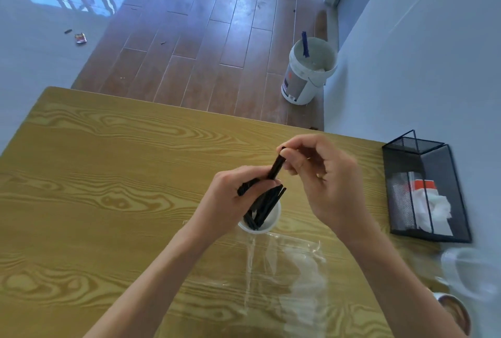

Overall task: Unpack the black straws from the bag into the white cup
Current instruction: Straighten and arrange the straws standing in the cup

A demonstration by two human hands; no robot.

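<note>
I see 1 white cup (267, 225) (straw count unclear) | both hands above cup: left hand (233, 199) grasping black straws (264, 209), right hand (325, 177) pinching one straw (276, 166) | 1 bag (287, 264) just beside cup

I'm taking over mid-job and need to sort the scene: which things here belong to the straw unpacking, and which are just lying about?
Part of the job:
black straws, several standing in the white cup
straw held by left hand and right hand
clear bag, flat on the table

Just lying about:
black mesh organizer
white bucket on the floor
clear container
</note>
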